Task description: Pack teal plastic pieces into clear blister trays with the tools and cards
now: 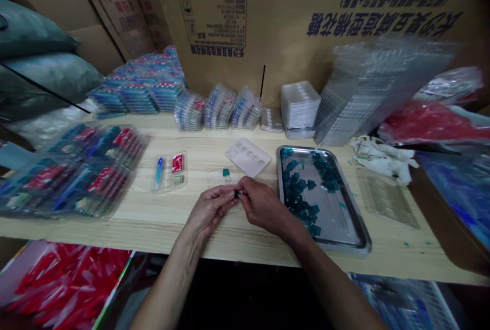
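Note:
Both hands meet above the middle of the wooden table. My left hand (pixel 215 207) and my right hand (pixel 258 201) pinch one small dark piece (pixel 237 194) between their fingertips. Just beyond them a small green piece (pixel 225 172) lies on a thin clear sheet. A white tray with round hollows (pixel 248 157) sits behind my right hand. To the right stands a metal tray (pixel 346 217) with several dark green translucent pieces (pixel 300 187). A clear blister pack (pixel 179 179) with a blue pen and a red insert lies left of my hands.
Filled packs (pixel 76 171) cover the table's left side. Stacked packs (pixel 218 108), white trays (pixel 300 105) and tall clear trays (pixel 378 85) line the back. White gloves (pixel 385 159) lie right of the metal tray. Red items (pixel 72 284) fill a box below the front edge.

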A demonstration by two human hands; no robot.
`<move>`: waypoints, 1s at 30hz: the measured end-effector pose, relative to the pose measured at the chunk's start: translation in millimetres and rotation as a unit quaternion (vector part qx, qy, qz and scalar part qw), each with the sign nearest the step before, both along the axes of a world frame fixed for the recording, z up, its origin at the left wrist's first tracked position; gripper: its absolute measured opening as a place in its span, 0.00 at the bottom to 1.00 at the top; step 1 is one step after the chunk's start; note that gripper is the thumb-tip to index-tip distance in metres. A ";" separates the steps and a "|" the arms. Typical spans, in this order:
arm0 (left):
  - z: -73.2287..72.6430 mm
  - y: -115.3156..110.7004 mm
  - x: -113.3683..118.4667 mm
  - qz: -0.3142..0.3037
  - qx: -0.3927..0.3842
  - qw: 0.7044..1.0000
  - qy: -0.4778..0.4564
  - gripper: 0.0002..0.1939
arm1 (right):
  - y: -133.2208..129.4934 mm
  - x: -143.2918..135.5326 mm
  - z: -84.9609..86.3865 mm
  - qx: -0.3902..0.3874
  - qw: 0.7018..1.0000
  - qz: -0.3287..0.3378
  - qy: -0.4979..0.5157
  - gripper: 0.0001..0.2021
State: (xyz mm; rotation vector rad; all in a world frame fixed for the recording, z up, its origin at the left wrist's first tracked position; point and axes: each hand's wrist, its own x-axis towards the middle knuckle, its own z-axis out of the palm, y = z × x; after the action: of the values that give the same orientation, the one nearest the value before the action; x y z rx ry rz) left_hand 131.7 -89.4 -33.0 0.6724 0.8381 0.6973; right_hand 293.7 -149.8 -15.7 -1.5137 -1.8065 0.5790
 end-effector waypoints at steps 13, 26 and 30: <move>-8.0 38.8 -21.2 0.055 0.274 0.936 0.212 0.13 | 0.4 -24.8 -49.5 -0.016 0.986 -0.062 0.157 0.10; -42.6 77.4 -3.4 -0.121 0.609 0.700 0.353 0.11 | 0.3 -44.9 -55.4 -0.028 0.988 -0.018 0.154 0.10; -35.7 66.8 -11.0 -0.097 0.595 0.719 0.345 0.14 | 4.1 -39.1 -54.6 -0.113 0.898 -0.106 0.411 0.10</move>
State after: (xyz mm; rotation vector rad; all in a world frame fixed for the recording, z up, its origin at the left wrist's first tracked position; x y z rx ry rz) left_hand 120.8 -22.6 -68.7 2.2790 0.8916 0.7517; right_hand 254.7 -145.7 -70.3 -1.2892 -0.9322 1.1389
